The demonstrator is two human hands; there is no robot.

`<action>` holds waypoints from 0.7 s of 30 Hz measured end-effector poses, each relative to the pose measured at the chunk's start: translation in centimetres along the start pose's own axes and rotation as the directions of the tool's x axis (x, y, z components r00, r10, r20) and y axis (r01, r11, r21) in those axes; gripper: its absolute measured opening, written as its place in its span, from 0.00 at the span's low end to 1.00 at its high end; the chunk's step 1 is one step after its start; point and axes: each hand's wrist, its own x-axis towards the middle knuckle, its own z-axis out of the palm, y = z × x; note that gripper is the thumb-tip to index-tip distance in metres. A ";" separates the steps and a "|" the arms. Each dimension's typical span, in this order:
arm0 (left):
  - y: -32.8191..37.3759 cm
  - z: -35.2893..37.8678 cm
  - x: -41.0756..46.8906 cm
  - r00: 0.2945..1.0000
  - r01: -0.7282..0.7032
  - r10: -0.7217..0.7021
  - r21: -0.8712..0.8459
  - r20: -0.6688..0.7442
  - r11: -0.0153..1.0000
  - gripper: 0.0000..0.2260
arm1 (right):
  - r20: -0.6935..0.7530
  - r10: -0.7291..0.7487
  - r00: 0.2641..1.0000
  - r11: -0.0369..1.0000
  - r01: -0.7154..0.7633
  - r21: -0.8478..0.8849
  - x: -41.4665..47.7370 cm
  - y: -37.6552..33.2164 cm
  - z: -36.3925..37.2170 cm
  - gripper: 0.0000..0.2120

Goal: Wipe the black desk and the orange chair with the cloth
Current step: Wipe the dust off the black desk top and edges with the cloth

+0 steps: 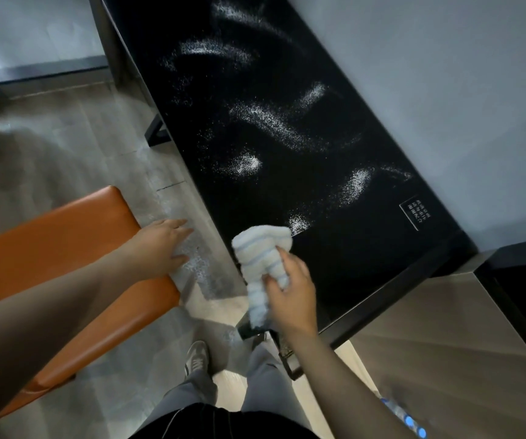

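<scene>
The black desk (287, 90) runs from the top centre down to the right and carries several smears of white powder. My right hand (290, 293) grips a white cloth with blue stripes (263, 258), bunched up and held over the desk's near left corner. The orange chair (65, 248) stands at the left. My left hand (160, 245) hovers over the chair's near right corner, palm down and fingers spread, with nothing in it. A pale patch shows under that hand; I cannot tell what it is.
A grey wall (429, 74) borders the desk on the right. A wood-grain surface (445, 343) with a dark edge adjoins the desk's near end. White powder lies on the floor (198, 267) between chair and desk. My legs and a shoe (196, 359) are below.
</scene>
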 end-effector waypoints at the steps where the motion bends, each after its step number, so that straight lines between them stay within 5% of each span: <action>1: 0.6 -0.2 0.3 1.000 -0.009 0.009 -0.006 -0.006 1.000 0.30 | -0.033 0.002 0.999 1.000 -0.002 0.014 0.8 0.0 -1.2 0.21; 9: 7.6 -1.4 4.2 0.996 -0.084 0.084 -0.001 -0.018 0.996 0.30 | -0.251 -0.042 0.967 0.999 0.036 -0.028 7.2 2.0 -11.8 0.08; 14: 12.5 -2.2 7.9 0.995 -0.100 0.100 0.032 0.023 0.994 0.35 | -0.335 -0.033 0.942 0.999 0.017 -0.050 10.6 4.0 -18.7 0.15; 21: 19.4 -2.2 14.2 0.998 -0.035 0.031 0.066 0.061 0.997 0.46 | -0.361 -0.010 0.933 0.988 -0.046 -0.146 17.8 8.1 -27.5 0.07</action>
